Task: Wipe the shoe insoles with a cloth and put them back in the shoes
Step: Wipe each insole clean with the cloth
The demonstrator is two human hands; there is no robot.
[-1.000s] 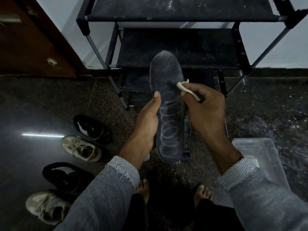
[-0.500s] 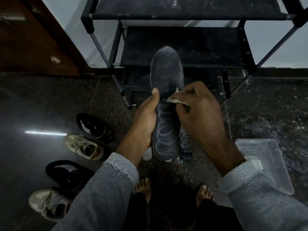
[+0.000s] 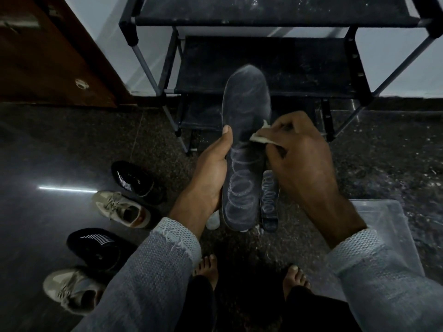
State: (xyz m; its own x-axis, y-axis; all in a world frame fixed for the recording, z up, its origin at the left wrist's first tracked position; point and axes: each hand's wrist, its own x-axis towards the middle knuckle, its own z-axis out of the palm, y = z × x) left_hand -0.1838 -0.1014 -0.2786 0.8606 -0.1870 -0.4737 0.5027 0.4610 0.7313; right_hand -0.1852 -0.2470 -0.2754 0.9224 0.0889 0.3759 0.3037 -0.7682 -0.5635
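Note:
My left hand (image 3: 211, 168) grips a dark insole (image 3: 244, 149) by its left edge, thumb on top, holding it upright in front of me. White looping chalk-like marks cover its lower half. My right hand (image 3: 299, 159) pinches a small white cloth (image 3: 260, 138) and presses it on the insole's right side near the middle. A second dark insole (image 3: 269, 200) with the same loops lies on the floor below. Two black shoes (image 3: 136, 179) (image 3: 96, 245) and two beige sneakers (image 3: 122, 208) (image 3: 69, 289) stand on the floor at the left.
A black shoe rack (image 3: 263, 65) with dusty shelves stands straight ahead against the wall. A clear plastic container (image 3: 386, 226) lies on the floor at the right. A brown door (image 3: 43, 56) is at the upper left. My bare feet (image 3: 249, 274) are below.
My right hand has brought the cloth from the insole's right edge onto its surface and is rubbing across the middle. The insole sits slightly lower and nearer.

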